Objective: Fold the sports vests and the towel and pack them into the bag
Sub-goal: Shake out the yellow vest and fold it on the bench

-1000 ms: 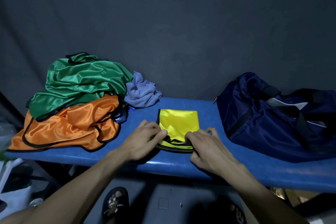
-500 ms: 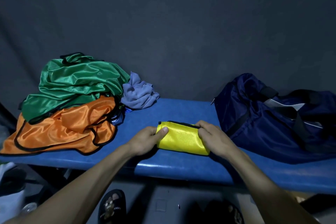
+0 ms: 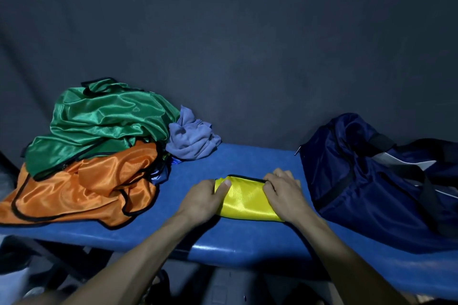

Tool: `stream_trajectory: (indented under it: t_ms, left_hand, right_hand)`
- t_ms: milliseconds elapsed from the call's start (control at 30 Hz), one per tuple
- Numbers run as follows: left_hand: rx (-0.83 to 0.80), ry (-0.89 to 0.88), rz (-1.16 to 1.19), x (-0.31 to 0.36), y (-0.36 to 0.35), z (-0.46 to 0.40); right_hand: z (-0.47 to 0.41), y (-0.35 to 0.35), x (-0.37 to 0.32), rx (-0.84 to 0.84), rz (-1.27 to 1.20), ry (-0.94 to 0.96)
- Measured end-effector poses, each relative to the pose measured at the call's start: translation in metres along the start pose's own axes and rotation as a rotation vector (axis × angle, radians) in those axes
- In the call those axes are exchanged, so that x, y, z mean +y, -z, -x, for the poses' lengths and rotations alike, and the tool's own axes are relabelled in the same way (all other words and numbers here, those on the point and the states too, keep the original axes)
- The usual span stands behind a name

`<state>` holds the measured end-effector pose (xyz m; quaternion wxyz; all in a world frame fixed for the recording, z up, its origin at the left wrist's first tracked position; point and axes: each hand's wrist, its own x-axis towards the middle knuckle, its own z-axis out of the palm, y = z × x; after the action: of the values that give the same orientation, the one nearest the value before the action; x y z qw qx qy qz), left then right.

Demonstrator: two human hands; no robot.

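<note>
A folded yellow vest [image 3: 247,202] is held on the blue desk [image 3: 247,161], just left of the navy bag [image 3: 371,181]. Its long axis is laid left to right, with the right end pointed toward the bag. The left end is gripped by the left hand [image 3: 203,199], thumb over the top; the right end is clamped by the right hand [image 3: 285,192], which is the nearer to the bag and touching or nearly touching it. A move rightward along that axis is judged to be called for. Well left of the bag, a green vest [image 3: 104,124], an orange vest [image 3: 81,188] and a crumpled towel [image 3: 190,141] are piled unfolded.
</note>
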<state>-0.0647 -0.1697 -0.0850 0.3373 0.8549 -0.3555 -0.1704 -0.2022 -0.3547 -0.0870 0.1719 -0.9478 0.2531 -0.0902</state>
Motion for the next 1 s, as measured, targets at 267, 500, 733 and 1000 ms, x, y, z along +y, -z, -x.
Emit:
stream_trajectory:
  t_ms: [267,500,733,1000]
  left_hand:
    - [0.144,0.022,-0.143,-0.003,-0.020,0.003]
    - [0.195,-0.023,-0.036,-0.007,-0.024,0.010]
    - [0.197,-0.054,0.014,-0.002,-0.023,0.018]
    - [0.022,-0.029,-0.154,0.012,-0.011,0.017]
  right_hand:
    - [-0.015,0.001,-0.017,-0.009,-0.008,0.226]
    - [-0.038,0.008,-0.025,-0.245,-0.129,0.194]
    - [-0.045,0.010,-0.034,-0.288,-0.525,0.186]
    - [-0.045,-0.008,-0.046,-0.153,-0.690,0.176]
